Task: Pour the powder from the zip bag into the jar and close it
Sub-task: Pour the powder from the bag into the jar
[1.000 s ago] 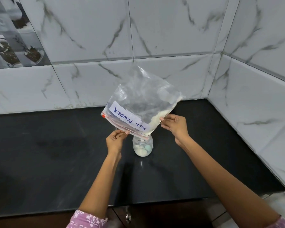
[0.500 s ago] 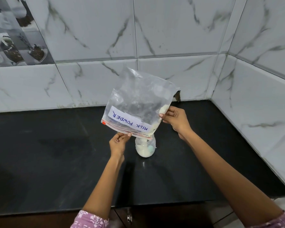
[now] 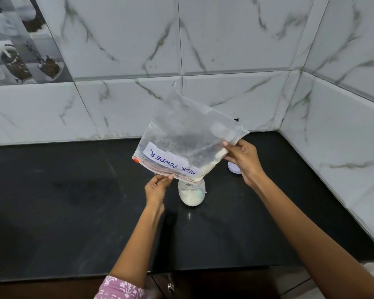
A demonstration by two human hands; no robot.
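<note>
A clear zip bag (image 3: 188,137) labelled "MILK POWDER" hangs upside down, its zip mouth over a small glass jar (image 3: 191,192) on the black counter. White powder fills the lower part of the jar, and a little clings in the bag's lower right corner. My left hand (image 3: 158,187) pinches the zip edge beside the jar's mouth. My right hand (image 3: 243,157) grips the bag's right side and holds it tilted. A white round lid (image 3: 233,168) lies on the counter behind my right hand, partly hidden.
The black counter (image 3: 73,201) runs into a corner of marble-tiled walls (image 3: 225,39) at the back and right. Its front edge (image 3: 203,268) lies close to me, with a cabinet handle (image 3: 170,284) below.
The bag has tilted further and flattened, and most of the powder in its corner has gone. My right hand has dropped lower. The lid has come into sight.
</note>
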